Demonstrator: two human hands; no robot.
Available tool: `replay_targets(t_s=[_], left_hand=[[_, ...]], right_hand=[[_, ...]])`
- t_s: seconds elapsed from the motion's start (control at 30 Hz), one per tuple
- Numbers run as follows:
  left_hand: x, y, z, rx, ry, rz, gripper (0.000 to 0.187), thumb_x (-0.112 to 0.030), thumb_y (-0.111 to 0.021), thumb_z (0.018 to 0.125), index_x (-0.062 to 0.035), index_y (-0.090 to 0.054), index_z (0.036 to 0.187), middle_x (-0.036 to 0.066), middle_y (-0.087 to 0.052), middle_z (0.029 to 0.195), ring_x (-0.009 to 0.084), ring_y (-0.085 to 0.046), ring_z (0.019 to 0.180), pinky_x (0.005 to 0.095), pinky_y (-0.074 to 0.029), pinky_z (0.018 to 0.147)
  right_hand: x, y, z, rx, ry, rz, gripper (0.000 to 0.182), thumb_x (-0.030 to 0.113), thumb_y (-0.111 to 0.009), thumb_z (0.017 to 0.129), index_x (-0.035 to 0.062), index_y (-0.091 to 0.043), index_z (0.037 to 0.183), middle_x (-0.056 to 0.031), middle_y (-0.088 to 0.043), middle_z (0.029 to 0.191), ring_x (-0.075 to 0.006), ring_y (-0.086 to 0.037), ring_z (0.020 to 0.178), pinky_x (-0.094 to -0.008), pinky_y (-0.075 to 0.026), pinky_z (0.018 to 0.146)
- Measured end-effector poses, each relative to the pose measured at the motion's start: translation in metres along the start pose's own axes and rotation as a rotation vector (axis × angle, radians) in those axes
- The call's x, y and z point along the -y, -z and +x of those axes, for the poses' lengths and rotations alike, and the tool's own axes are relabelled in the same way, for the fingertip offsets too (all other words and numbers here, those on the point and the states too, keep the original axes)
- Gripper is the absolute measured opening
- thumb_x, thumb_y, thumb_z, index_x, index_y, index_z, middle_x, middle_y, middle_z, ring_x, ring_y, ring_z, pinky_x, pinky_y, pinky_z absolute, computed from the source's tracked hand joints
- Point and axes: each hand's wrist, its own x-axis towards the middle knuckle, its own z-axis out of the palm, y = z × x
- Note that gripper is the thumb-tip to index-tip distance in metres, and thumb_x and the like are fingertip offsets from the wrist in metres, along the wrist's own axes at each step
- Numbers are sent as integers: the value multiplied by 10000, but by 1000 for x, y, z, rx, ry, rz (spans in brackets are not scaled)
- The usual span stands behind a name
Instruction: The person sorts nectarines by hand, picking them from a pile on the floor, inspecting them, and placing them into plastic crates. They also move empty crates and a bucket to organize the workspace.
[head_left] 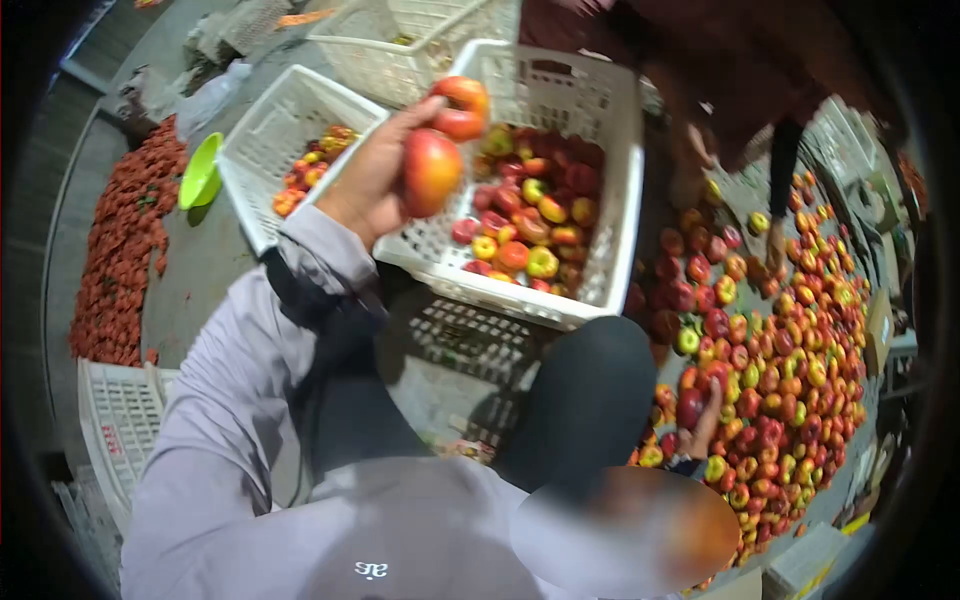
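My left hand (375, 180) is raised near the left edge of a white slotted plastic crate (622, 200). Its fingers are closed around two apple-like fruits: a large red-and-yellow fruit (433, 172) and an orange-red fruit (462, 110) with a dent, just above it. Many similar fruits (530, 225) lie inside the crate. Down at the right, my right hand (706, 418) reaches into a wide heap of red and yellow fruits (790, 370) on the floor. It grips a dark red fruit (690, 407) at the heap's near edge; some of its fingers are hidden.
A smaller white crate (262, 135) with some fruit stands left, another white crate (375, 58) behind. A green bowl (202, 172) and a reddish pile (120, 250) lie farther left. Across the heap, another person's hand (776, 243) touches the fruit. A white crate (125, 420) sits lower left.
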Motion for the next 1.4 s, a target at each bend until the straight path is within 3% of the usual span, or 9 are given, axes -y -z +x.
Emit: replay_targets(t_s=[0.3,0.7,0.77,0.83,1.0,1.1,1.2,1.27,1.4], left_hand=[[-48,184,-22,-347,-213,-99,369,-250,-562,917,-6,-493,1186,165,-601,1097,280,-638,939,405,-548,831],[-43,418,48,-833,-141,331,294,-238,-624,833,-35,-587,1042,133,-632,874,257,-659,784,419,-560,648],[-49,341,42,-872,-73,407,297,-267,-614,844,-48,-591,1044,62,-594,848,188,-609,785,348,-508,712],[-59,255,35,-617,-81,581,456,-292,-606,874,-24,-501,1228,106,-548,1194,225,-561,1030,364,-499,881],[-44,72,-3,231,-159,1021,348,-232,-575,897,-2,-547,1157,64,-558,1144,139,-548,1021,304,-471,912],[-25,19,-22,271,9,727,326,-180,-565,889,23,-544,1144,86,-552,1144,134,-537,1039,290,-476,901],[-15,-3,-31,309,51,731,319,-165,-564,877,25,-546,1133,92,-561,1138,140,-550,1020,288,-480,887],[-9,-10,-33,245,41,843,311,-166,-565,870,23,-551,1117,93,-571,1135,145,-565,996,294,-478,882],[9,-40,-39,298,56,861,302,-172,-563,863,17,-556,1097,97,-592,1109,150,-570,987,295,-478,859]], right_hand=[[85,-82,-7,378,69,153,544,364,-553,893,48,-443,1322,-101,-535,1252,-232,-536,1132,-356,-442,955],[147,-273,-97,981,88,-246,489,273,-612,839,25,-484,1241,-102,-581,1133,-215,-601,1000,-321,-484,865],[138,-292,-90,1016,50,-295,456,220,-633,849,1,-500,1226,-99,-597,1077,-182,-597,970,-302,-476,844],[122,-306,-79,1096,45,-420,447,204,-640,852,-2,-504,1224,-85,-603,1068,-152,-593,952,-268,-467,839],[63,-338,-35,1292,-7,-722,498,242,-664,849,-24,-492,1233,-85,-596,1081,-136,-594,946,-271,-477,843],[52,-351,-35,1274,189,-1053,517,298,-686,809,-32,-530,1175,-156,-631,1029,-227,-623,917,-336,-493,796],[37,-341,-10,808,958,-1754,471,191,-621,799,0,-467,1200,-248,-593,1047,-372,-605,949,-414,-498,780],[71,-323,-22,691,1261,-1360,421,146,-619,802,32,-484,1184,-218,-611,994,-343,-621,899,-408,-498,765],[121,-230,-48,593,973,-707,355,137,-646,808,64,-533,1137,-150,-635,974,-306,-631,866,-359,-492,764]])
